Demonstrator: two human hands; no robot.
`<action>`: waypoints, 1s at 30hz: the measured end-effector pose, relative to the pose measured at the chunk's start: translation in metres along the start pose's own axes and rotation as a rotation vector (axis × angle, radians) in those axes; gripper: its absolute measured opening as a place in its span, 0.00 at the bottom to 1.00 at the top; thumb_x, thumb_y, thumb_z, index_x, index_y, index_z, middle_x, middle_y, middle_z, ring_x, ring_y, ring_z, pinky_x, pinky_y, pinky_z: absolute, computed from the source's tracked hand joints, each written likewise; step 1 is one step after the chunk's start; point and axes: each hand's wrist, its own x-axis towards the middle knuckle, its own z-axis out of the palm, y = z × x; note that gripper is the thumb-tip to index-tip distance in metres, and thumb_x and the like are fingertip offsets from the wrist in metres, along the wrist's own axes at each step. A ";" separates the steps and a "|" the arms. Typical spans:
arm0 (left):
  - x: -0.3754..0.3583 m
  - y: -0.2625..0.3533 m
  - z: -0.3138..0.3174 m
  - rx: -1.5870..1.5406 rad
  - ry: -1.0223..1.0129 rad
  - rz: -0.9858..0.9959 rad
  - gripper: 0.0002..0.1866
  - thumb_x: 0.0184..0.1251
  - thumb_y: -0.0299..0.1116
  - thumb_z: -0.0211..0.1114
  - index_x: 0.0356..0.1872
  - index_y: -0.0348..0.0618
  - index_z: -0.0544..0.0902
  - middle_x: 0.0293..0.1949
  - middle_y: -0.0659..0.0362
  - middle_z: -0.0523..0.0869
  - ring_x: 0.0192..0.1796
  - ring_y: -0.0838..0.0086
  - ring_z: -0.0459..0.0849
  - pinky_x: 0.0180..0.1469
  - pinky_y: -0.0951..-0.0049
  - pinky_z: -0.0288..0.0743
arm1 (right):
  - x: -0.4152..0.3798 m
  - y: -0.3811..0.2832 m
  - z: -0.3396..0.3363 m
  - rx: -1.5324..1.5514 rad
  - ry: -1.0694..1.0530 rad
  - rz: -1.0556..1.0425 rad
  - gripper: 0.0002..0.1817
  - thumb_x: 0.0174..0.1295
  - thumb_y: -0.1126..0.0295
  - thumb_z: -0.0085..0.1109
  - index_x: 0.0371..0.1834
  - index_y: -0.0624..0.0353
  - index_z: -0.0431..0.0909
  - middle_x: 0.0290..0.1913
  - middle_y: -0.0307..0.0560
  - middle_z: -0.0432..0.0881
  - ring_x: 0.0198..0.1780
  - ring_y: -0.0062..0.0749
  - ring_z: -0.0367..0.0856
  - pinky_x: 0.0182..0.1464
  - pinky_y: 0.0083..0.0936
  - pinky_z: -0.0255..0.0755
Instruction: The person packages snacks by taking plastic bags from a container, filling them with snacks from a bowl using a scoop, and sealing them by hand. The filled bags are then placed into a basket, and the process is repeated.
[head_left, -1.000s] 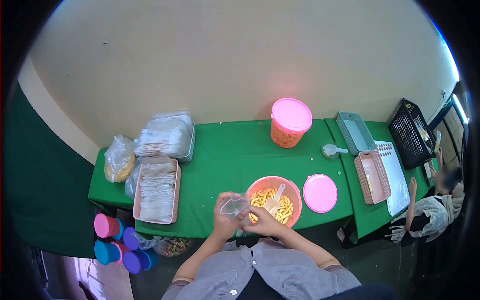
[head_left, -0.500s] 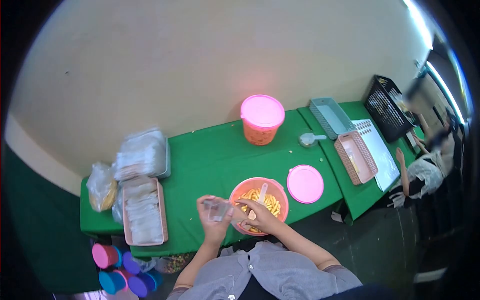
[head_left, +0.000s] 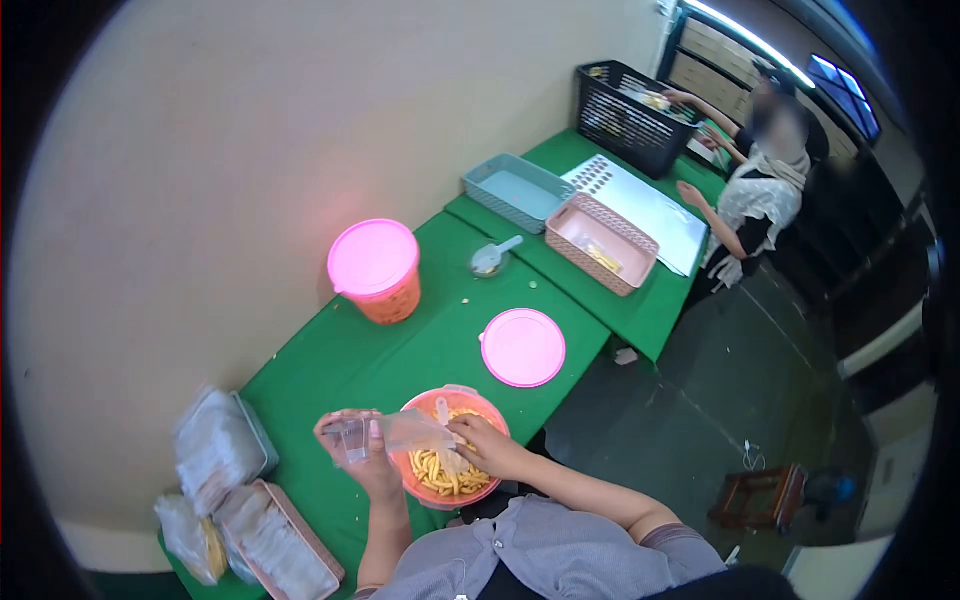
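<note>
My left hand [head_left: 362,468] is closed around a small clear, box-shaped plastic container [head_left: 352,438], held just left of the bowl. A see-through plastic bag [head_left: 418,430] stretches from beside that container to my right hand [head_left: 488,446], whose fingers pinch its far end. Below the bag stands an orange-pink bowl [head_left: 497,420] filled with yellow stick-shaped snacks [head_left: 450,478]. A pale scoop [head_left: 442,408] leans in the bowl, partly hidden by the bag.
Behind the bowl are a pink lid [head_left: 523,348] and a lidded tub [head_left: 388,290]. Bags fill a pink basket [head_left: 290,530] at left. Rightward stand a teal tray [head_left: 515,190], pink tray [head_left: 602,245] and black crate [head_left: 632,118]. A person [head_left: 765,190] reaches into the crate.
The view has swung to the right, showing more floor and the person at the crate. The bag is now stretched out more plainly between my hands, above the bowl.
</note>
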 end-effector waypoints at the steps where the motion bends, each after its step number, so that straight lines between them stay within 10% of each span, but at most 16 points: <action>1: 0.004 -0.003 0.006 -0.009 -0.022 -0.017 0.25 0.59 0.25 0.67 0.53 0.47 0.64 0.43 0.61 0.72 0.44 0.74 0.76 0.51 0.68 0.74 | -0.001 0.002 0.002 -0.003 0.022 0.019 0.19 0.68 0.62 0.51 0.57 0.61 0.71 0.58 0.58 0.69 0.60 0.53 0.70 0.61 0.40 0.65; 11: 0.020 -0.043 0.016 0.174 -0.160 -0.028 0.23 0.60 0.26 0.66 0.53 0.46 0.64 0.41 0.59 0.72 0.44 0.74 0.76 0.51 0.70 0.74 | 0.022 0.018 0.014 0.074 -0.163 0.194 0.21 0.69 0.58 0.50 0.59 0.59 0.73 0.62 0.66 0.67 0.62 0.59 0.67 0.62 0.45 0.62; 21: 0.034 -0.046 0.010 0.287 -0.113 -0.076 0.23 0.59 0.26 0.66 0.51 0.45 0.64 0.40 0.59 0.72 0.43 0.73 0.76 0.49 0.71 0.74 | 0.034 0.027 0.028 0.243 0.049 0.373 0.14 0.63 0.63 0.59 0.39 0.66 0.78 0.35 0.57 0.82 0.38 0.44 0.81 0.46 0.34 0.74; 30: 0.016 -0.037 0.000 0.350 -0.081 -0.064 0.19 0.62 0.26 0.64 0.50 0.45 0.66 0.40 0.61 0.72 0.43 0.77 0.73 0.49 0.73 0.72 | -0.005 -0.015 0.019 0.442 0.331 0.375 0.20 0.64 0.72 0.57 0.57 0.60 0.66 0.38 0.55 0.83 0.44 0.40 0.84 0.47 0.32 0.76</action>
